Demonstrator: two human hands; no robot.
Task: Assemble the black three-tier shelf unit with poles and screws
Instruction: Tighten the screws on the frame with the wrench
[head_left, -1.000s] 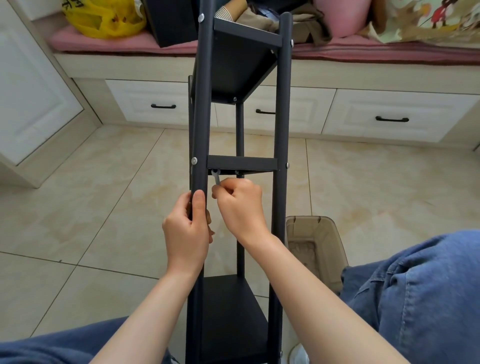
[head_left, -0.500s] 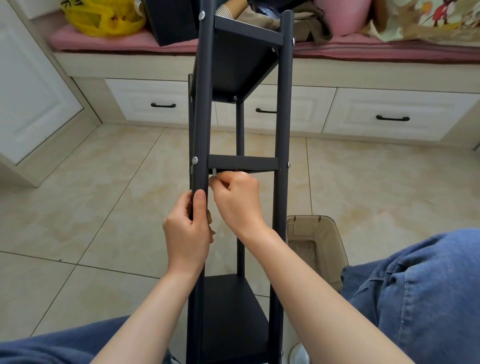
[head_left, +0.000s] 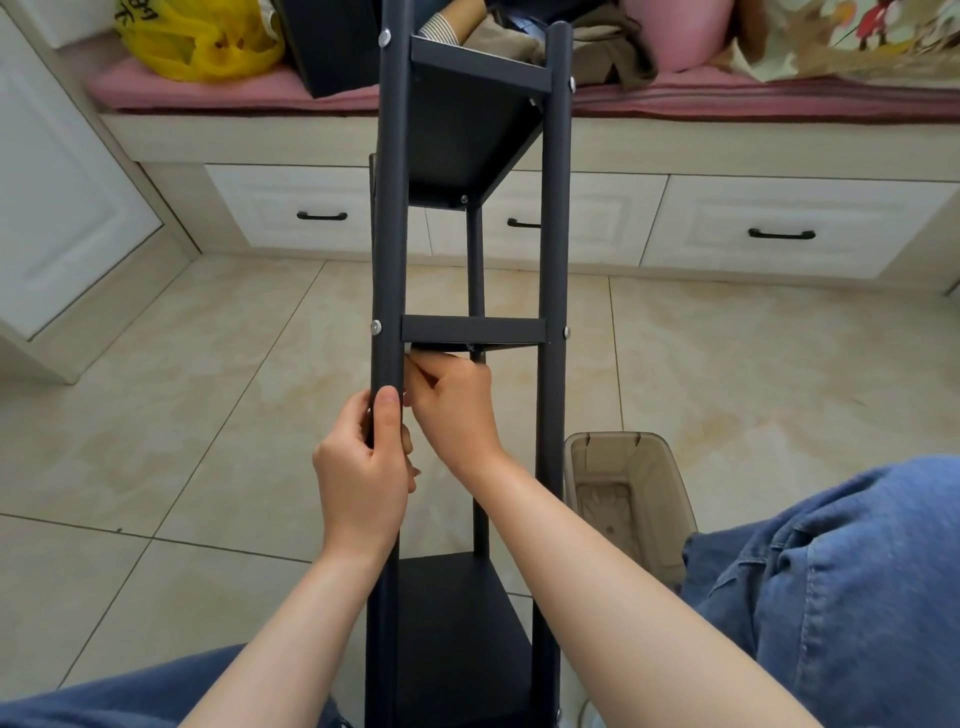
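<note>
The black three-tier shelf unit (head_left: 555, 249) stands tilted away from me, its poles running up the middle of the view. My left hand (head_left: 363, 467) grips the near left pole (head_left: 387, 234) just below the middle tier (head_left: 474, 328). My right hand (head_left: 454, 405) reaches between the poles and holds a small silver wrench (head_left: 410, 349) under the middle tier's left corner; only the tool's tip shows above the fingers. Silver screw heads (head_left: 375, 327) sit on the poles at each tier. The bottom tier (head_left: 457, 623) lies between my forearms.
A translucent brown bin (head_left: 628, 499) stands on the tiled floor right of the shelf. My knees in blue jeans (head_left: 831, 597) flank the unit. White drawers (head_left: 322, 208) and a pink-cushioned bench with a yellow bag (head_left: 197, 41) lie behind.
My right hand has moved up and left with the wrench, bringing it under the middle tier's corner. The left hand keeps its grip on the pole.
</note>
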